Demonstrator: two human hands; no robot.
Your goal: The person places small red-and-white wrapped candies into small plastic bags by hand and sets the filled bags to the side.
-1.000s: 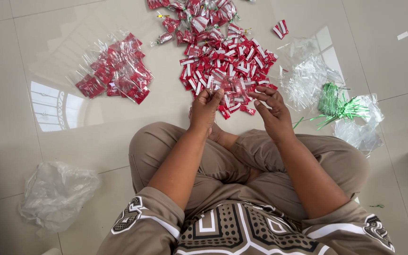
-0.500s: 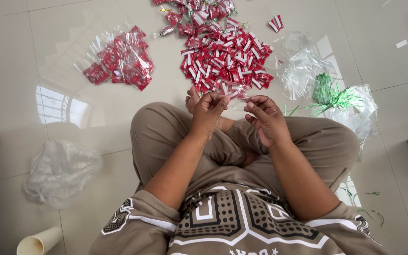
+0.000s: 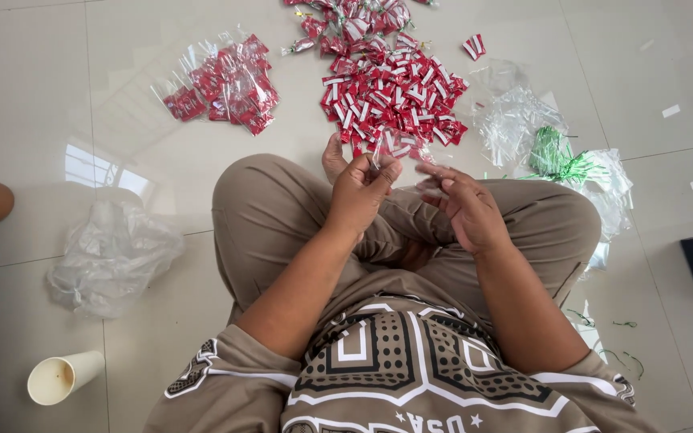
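- Sitting cross-legged on the tiled floor, I hold both hands up over my knees.
- My left hand has its grip pinched together on a small clear plastic bag, thumb against fingertips.
- My right hand sits just beside it, fingers loosely curled; a bit of clear film is at its fingertips, but I cannot tell whether that grip is clamped on it.
- Just beyond both hands lies a heap of red-and-white wrapped sweets.
- Further out, beyond my left hand, are filled clear packets of red sweets.
- Beyond my right hand are empty clear bags and green twist ties.
- Well out past my left elbow: a crumpled plastic bag and a paper cup.
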